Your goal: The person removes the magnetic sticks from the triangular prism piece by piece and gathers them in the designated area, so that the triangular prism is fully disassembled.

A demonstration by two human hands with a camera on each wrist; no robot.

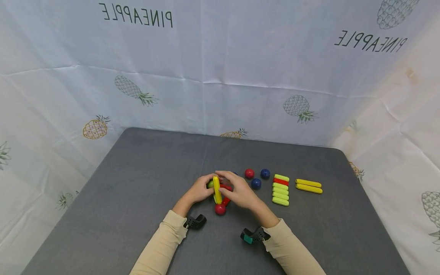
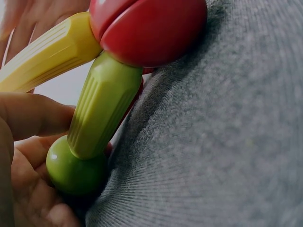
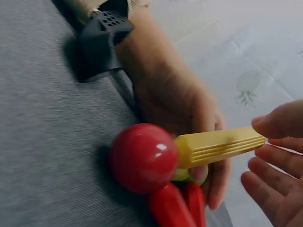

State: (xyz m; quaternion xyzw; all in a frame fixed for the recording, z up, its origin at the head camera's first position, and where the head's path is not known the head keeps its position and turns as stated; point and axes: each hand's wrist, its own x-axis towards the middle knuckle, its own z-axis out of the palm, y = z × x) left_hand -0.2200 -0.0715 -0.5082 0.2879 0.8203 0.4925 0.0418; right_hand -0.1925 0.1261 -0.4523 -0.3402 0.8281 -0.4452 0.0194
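The half-curled left hand (image 1: pixel 199 190) grips a ridged lime-green rod (image 2: pixel 100 109). The right hand (image 1: pixel 242 192), loosely curled, pinches a ridged yellow rod (image 3: pixel 221 145).

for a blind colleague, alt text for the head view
A left hand and right hand flank a yellow rod joined to a red ball on a grey table; loose balls and more rods lie to the right.

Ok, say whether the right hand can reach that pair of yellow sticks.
Probably yes: the yellow pair lies uncovered beyond a blue ball and a low row of sticks, but the right hand seems to pinch another yellow stick.
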